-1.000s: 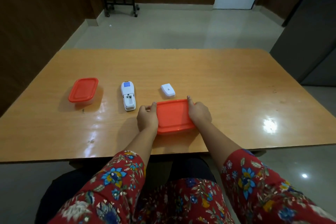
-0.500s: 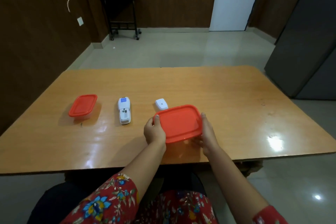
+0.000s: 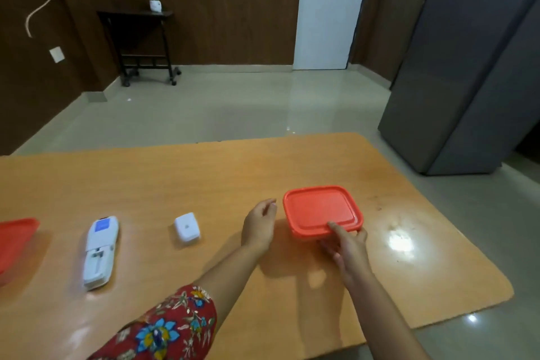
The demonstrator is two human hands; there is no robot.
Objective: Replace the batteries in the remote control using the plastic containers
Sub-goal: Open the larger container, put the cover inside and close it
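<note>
**Wooden table, red-lidded box at right**

Wood table [image 3: 175, 178] stands on a pale tiled floor [image 3: 204, 108]. Right hand [image 3: 347, 245] pinches the box's [image 3: 321, 209] near edge, thumb on the lid. Left hand [image 3: 258, 223] hovers loosely curled just left of it, holding nothing. Remote [image 3: 100, 251] lies far left, battery bay open, cover [image 3: 187, 226] beside it. No legible writing.

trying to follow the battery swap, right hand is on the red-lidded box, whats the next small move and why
Probably bring the left hand back onto the box and peel the lid up. The lid looks fully seated, the right hand grips only its near edge, and the left hand hovers open just beside it. The remote lies with its battery bay open, its cover beside it.
</note>
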